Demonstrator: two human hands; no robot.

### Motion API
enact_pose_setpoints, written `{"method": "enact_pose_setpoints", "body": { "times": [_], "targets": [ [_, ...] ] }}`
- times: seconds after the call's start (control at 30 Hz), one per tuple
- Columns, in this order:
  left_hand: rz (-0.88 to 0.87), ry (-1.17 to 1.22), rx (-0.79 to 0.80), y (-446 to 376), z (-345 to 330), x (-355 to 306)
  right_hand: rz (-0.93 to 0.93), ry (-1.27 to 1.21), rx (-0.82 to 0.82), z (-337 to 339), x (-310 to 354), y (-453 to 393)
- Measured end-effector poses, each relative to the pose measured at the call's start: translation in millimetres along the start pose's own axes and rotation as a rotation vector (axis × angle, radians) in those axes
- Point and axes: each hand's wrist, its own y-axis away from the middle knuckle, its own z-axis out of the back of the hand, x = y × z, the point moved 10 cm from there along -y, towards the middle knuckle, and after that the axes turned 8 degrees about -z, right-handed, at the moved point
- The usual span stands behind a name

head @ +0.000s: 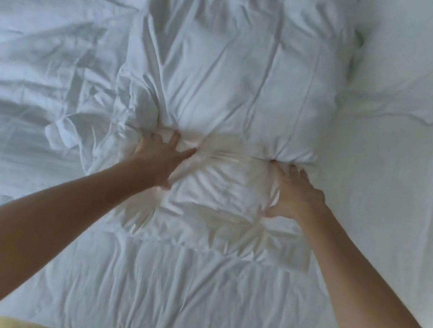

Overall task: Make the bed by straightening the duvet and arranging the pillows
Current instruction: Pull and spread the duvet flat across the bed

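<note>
Pillows lie on the white bed: one crumpled pillow (223, 84) runs lengthwise down the middle, a second pillow (430, 62) sits at the upper right, cut off by the frame edge. Left hand (160, 158) and right hand (295, 195) press into the middle pillow with fingers spread, pinching it into a waist. A rumpled duvet (36, 45) fills the left side. White-on-white blur makes the bedding's edges hard to separate.
</note>
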Motion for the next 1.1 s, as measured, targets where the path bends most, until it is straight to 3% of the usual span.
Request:
{"method": "enact_pose_setpoints", "body": {
  "times": [0.1, 0.17, 0.3, 0.4, 0.57, 0.8, 0.9, 0.97, 1.03, 1.1],
  "targets": [
    [0.016, 0.039, -0.427, 13, 78, 19, 0.090, -0.171, -0.374, 88, 5, 9],
    [0.041, 0.062, -0.517, 3, 109, 35, 0.141, -0.163, -0.473, 125, 18, -1],
    [0.060, 0.158, -0.208, -52, 95, 59, 0.109, -0.006, -0.199, 112, 37, -63],
    [0.137, 0.211, -0.013, -83, 61, 73, 0.063, 0.113, -0.123, 91, 49, -100],
    [0.135, 0.205, 0.067, -124, 37, 76, 0.019, 0.159, 0.038, 79, 60, -148],
    [0.119, 0.204, 0.210, -140, 33, 76, 0.001, 0.158, 0.081, 81, 68, -155],
    [0.010, 0.196, 0.255, -138, 56, 87, 0.054, -0.138, -0.003, 149, 54, -153],
    [-0.003, 0.272, 0.084, -139, 102, 104, 0.065, -0.353, -0.260, 215, 37, -150],
    [0.049, 0.301, -0.313, -137, 175, 124, 0.113, -0.364, -0.541, 267, 37, -148],
    [0.065, 0.283, -0.669, -137, 239, 136, 0.172, -0.298, -0.587, 286, 51, -161]
  ]
}}
